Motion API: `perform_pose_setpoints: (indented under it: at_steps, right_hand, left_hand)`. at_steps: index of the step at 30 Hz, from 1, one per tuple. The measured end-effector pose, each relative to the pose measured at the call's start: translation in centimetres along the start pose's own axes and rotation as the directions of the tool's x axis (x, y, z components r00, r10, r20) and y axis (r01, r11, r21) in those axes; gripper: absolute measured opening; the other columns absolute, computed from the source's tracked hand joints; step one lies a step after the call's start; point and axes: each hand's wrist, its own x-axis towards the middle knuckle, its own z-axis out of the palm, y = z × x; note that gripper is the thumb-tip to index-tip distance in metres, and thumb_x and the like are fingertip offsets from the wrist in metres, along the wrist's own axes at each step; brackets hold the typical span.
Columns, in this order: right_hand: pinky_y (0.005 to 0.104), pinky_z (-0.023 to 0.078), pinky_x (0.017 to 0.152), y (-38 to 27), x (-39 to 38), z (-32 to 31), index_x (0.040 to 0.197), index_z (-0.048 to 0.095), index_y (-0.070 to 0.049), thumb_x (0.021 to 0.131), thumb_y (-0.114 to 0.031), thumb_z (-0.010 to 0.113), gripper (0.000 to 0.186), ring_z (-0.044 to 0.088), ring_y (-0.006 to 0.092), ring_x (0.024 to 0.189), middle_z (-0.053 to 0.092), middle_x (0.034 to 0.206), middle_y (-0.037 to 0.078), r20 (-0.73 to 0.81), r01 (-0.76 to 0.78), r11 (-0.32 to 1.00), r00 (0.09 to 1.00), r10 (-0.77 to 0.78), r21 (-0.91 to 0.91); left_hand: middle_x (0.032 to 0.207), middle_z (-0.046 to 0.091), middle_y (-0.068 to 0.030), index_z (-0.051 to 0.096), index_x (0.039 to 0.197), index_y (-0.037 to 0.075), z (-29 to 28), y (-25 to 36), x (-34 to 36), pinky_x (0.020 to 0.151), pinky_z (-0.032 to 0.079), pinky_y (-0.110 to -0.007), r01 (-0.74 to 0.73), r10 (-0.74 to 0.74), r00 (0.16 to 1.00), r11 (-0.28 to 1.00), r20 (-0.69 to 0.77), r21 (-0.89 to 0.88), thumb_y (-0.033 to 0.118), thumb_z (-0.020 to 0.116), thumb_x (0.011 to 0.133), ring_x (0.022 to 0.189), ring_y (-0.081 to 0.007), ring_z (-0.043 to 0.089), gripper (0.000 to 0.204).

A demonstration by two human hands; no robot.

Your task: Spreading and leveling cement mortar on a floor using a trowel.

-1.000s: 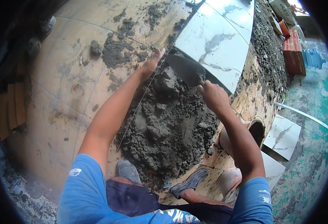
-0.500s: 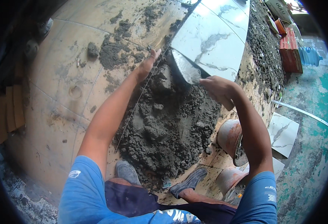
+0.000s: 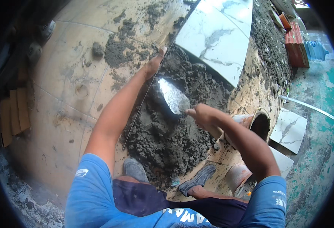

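Note:
My right hand (image 3: 207, 117) is closed round the handle of a trowel (image 3: 173, 97). Its shiny, broad blade lies over a heap of dark grey wet mortar (image 3: 167, 140), pointing up and left. At the heap's upper left edge is my left hand (image 3: 154, 65), beside a taut string (image 3: 139, 108), with fingers stretched out and nothing seen in them. Just beyond the mortar, white marble-patterned tiles (image 3: 216, 38) lie in a row, the nearest corner reaching the heap's right side.
Two mortar-stained buckets, one tipped (image 3: 260, 125) and one lower (image 3: 238, 176), stand right of my legs. Loose tiles (image 3: 288, 131), a red box (image 3: 297, 43) and a blue water bottle (image 3: 316, 50) lie farther right. Cardboard pieces (image 3: 15, 114) are at the left.
The trowel and my right hand have moved down and left, from the tile edge to over the mortar. My left hand stays near the string.

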Motion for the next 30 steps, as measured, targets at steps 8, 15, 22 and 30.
perform_pose_setpoints:
  at_steps: [8, 15, 22, 30]
  right_hand:
    - [0.0320, 0.050, 0.046, 0.0, -3.0, -7.9, 0.091, 0.059, 0.000, 0.100, -0.041, 0.039, 0.046, 0.054, 0.0143, 0.049, 0.053, 0.056, 0.005, -0.184, 0.139, 0.988, 0.975, -0.124, 0.072]
    - [0.0372, 0.052, 0.052, -1.7, 1.3, -6.6, 0.066, 0.054, -0.004, 0.099, -0.043, 0.034, 0.055, 0.058, 0.0203, 0.050, 0.055, 0.056, 0.007, -0.021, 0.045, 0.999, 0.999, -0.046, -0.031]
    - [0.0349, 0.050, 0.047, -1.2, 0.3, -0.4, 0.064, 0.054, -0.002, 0.099, -0.041, 0.038, 0.054, 0.057, 0.0184, 0.050, 0.055, 0.057, 0.008, 0.021, 0.048, 0.997, 0.999, -0.050, 0.067]
    - [0.0375, 0.050, 0.049, -0.5, 1.0, 4.5, 0.062, 0.056, -0.002, 0.099, -0.044, 0.037, 0.059, 0.057, 0.0205, 0.048, 0.054, 0.052, 0.007, -0.006, 0.110, 0.987, 0.994, -0.110, 0.117]
  left_hand:
    - [0.156, 0.002, -0.0169, 0.005, 0.148, 0.000, -2.1, -1.6, -3.3, 0.117, 0.003, -0.039, 0.118, -0.112, 0.993, 0.984, 0.048, -0.134, 0.078, 0.000, 0.079, 0.144, -0.0276, 0.003, 0.104]
    - [0.156, 0.001, -0.0180, 0.000, 0.146, -0.006, -0.5, -1.2, -3.3, 0.116, -0.001, -0.034, 0.076, -0.060, 0.992, 0.986, 0.108, -0.150, 0.079, 0.004, 0.080, 0.145, -0.0234, 0.000, 0.108]
    - [0.156, 0.000, -0.0162, 0.000, 0.147, -0.002, -1.1, -0.7, -5.5, 0.116, 0.000, -0.034, 0.120, -0.115, 0.983, 0.993, 0.146, -0.024, 0.081, 0.003, 0.078, 0.145, -0.0233, 0.000, 0.109]
    - [0.156, 0.006, -0.0160, 0.006, 0.148, -0.001, -0.3, -2.2, -10.3, 0.116, 0.004, -0.034, 0.098, -0.098, 0.992, 0.995, 0.082, 0.003, 0.070, 0.010, 0.088, 0.144, -0.0262, 0.004, 0.093]
